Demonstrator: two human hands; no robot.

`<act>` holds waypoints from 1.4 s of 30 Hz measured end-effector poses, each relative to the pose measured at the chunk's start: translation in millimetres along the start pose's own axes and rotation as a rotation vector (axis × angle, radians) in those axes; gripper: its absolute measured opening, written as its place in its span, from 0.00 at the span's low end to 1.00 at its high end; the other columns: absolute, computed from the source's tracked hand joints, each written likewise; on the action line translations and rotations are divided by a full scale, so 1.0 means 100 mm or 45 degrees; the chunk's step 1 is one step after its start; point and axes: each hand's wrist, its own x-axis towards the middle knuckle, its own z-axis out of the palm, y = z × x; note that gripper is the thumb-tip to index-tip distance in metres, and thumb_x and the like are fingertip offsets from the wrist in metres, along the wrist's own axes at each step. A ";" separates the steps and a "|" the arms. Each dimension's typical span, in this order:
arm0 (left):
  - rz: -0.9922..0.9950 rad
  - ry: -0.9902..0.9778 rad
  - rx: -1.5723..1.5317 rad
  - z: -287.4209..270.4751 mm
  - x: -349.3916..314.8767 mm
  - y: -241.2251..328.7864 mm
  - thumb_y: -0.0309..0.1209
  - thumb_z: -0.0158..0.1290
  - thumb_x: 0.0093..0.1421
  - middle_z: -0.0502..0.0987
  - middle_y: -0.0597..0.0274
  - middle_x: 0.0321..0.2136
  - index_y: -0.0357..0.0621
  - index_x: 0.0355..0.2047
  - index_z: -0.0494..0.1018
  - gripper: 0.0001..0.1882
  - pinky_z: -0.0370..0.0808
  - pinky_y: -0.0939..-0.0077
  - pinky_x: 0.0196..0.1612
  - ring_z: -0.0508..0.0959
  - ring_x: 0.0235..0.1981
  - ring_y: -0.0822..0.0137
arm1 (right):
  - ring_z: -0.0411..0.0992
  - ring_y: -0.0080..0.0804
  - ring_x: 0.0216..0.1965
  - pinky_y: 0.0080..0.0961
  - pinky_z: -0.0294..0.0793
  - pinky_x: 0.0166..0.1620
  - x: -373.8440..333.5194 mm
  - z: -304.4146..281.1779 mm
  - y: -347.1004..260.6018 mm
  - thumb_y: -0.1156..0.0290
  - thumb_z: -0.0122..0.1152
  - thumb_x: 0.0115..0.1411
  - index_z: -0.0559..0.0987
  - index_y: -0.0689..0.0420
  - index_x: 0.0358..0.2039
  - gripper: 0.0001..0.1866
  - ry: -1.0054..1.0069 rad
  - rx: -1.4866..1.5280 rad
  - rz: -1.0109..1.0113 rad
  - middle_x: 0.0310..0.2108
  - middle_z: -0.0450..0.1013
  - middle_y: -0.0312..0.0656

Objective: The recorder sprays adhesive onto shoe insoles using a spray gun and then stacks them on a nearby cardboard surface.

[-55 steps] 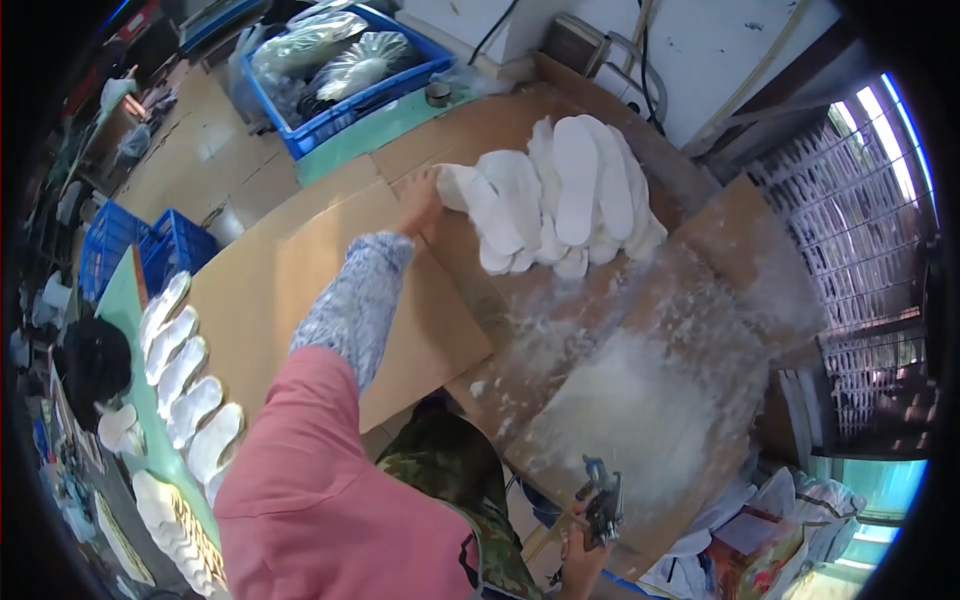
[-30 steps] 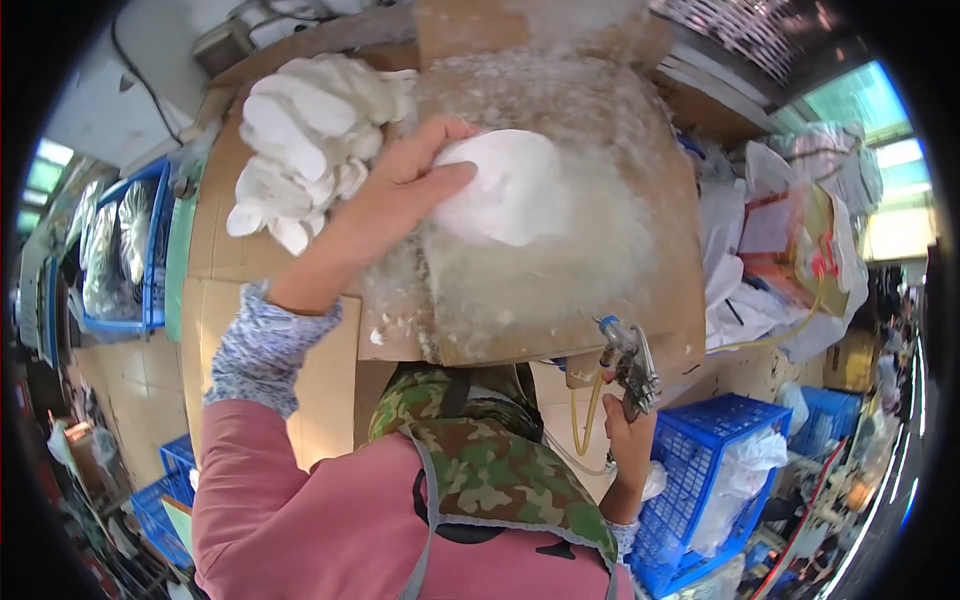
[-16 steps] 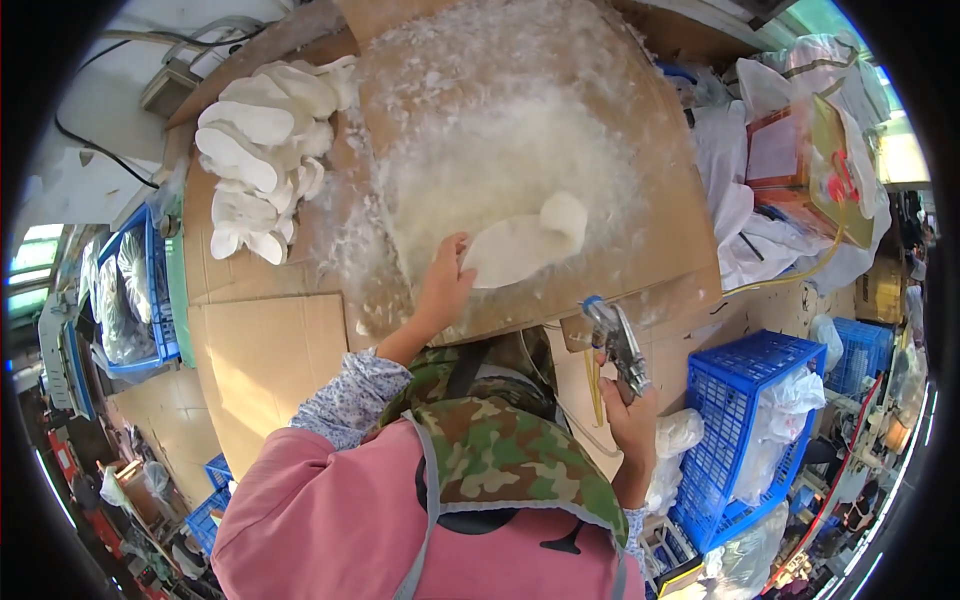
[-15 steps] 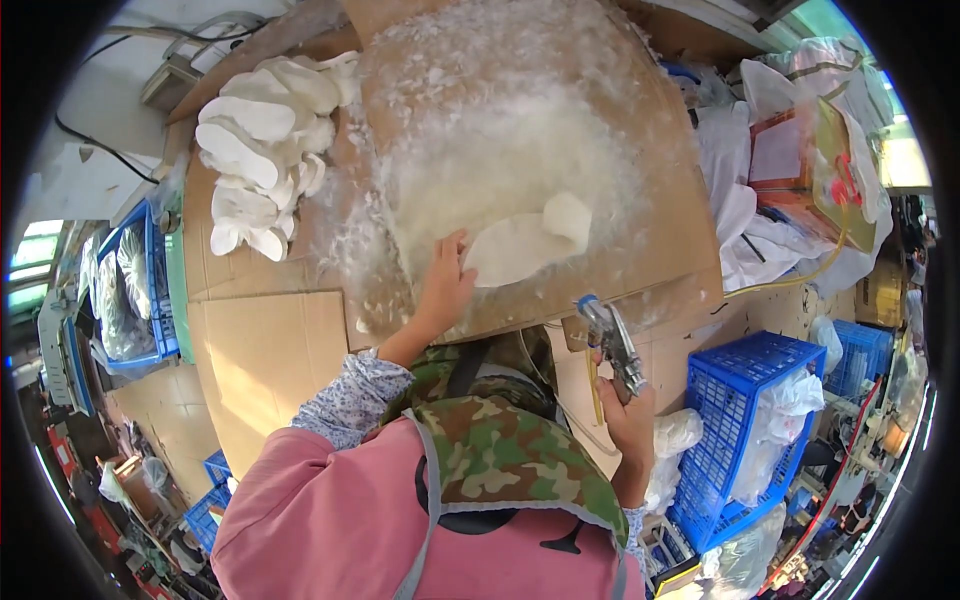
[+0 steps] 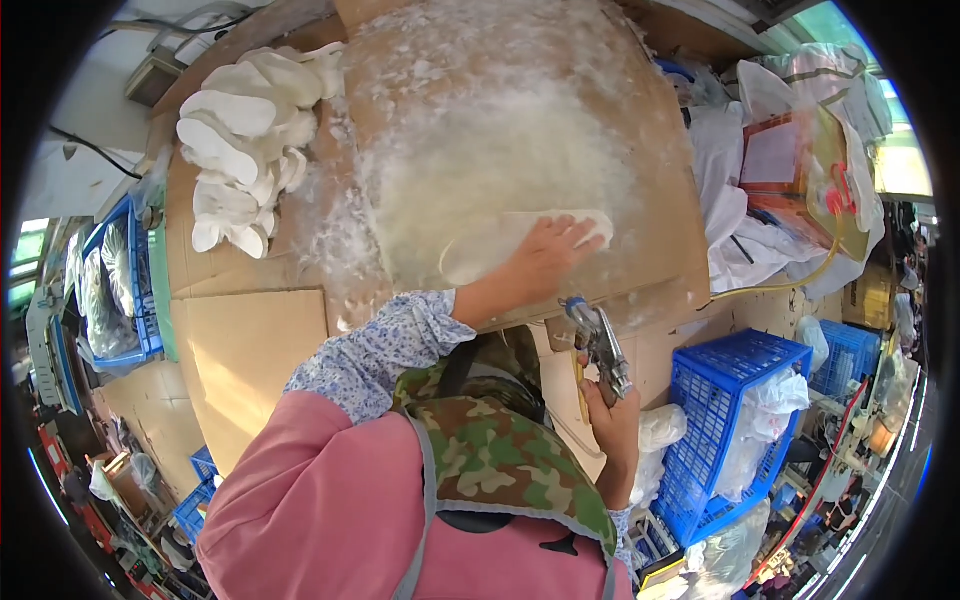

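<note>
On the fibre-dusted cardboard (image 5: 650, 240) lies a white insole (image 5: 478, 248), one end partly under my fingers. My left hand (image 5: 550, 256) rests over its right end with the fingers stretched out and spread. Low on the right, past the cardboard's near edge, my right hand (image 5: 613, 420) is wrapped round a metal spray gun (image 5: 600, 345). The gun's blue-tipped nozzle points up and away, toward the cardboard. A heap of white insoles (image 5: 240, 130) is piled at the far left of the work surface.
Below the heap lies a plain cardboard sheet (image 5: 250, 350). Blue plastic crates (image 5: 725, 390) with bagged goods stand at the right, and another blue crate (image 5: 150, 290) is at the left. An orange clear-sided box (image 5: 790, 160) with a yellow hose (image 5: 780, 285) sits at the right.
My left hand has moved right, from the insole's left end to its right end. The insole's curled right end now lies flat. The spray gun stays in my right hand.
</note>
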 end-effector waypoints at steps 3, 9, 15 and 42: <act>0.324 0.089 -0.423 0.09 -0.02 0.00 0.26 0.52 0.47 0.73 0.56 0.42 0.44 0.45 0.70 0.21 0.65 0.60 0.49 0.70 0.47 0.57 | 0.53 0.15 0.21 0.15 0.57 0.26 -0.04 -0.02 0.06 0.80 0.56 0.55 0.77 0.60 0.44 0.15 0.043 0.076 0.041 0.19 0.54 0.26; -0.274 0.091 -0.018 -0.20 -0.60 -0.44 0.26 0.53 0.48 0.71 0.56 0.38 0.46 0.38 0.72 0.14 0.64 0.61 0.45 0.70 0.44 0.56 | 0.63 0.20 0.25 0.19 0.66 0.31 0.02 -0.01 0.00 0.79 0.56 0.56 0.76 0.61 0.45 0.15 0.012 -0.032 -0.098 0.24 0.69 0.35; -0.818 0.350 -0.073 -0.49 -0.96 -0.62 0.24 0.50 0.49 0.68 0.56 0.38 0.47 0.40 0.70 0.15 0.62 0.58 0.43 0.69 0.44 0.56 | 0.72 0.31 0.31 0.23 0.71 0.39 0.27 0.20 -0.10 0.78 0.56 0.57 0.73 0.60 0.48 0.17 -0.152 -0.108 -0.234 0.34 0.76 0.44; -1.031 0.149 -0.565 -0.49 -1.35 -0.59 0.22 0.49 0.55 0.70 0.56 0.28 0.40 0.46 0.63 0.17 0.69 0.68 0.34 0.71 0.27 0.61 | 0.74 0.40 0.37 0.28 0.71 0.42 0.51 0.57 -0.12 0.78 0.56 0.56 0.72 0.62 0.48 0.17 -0.371 -0.066 -0.168 0.38 0.76 0.47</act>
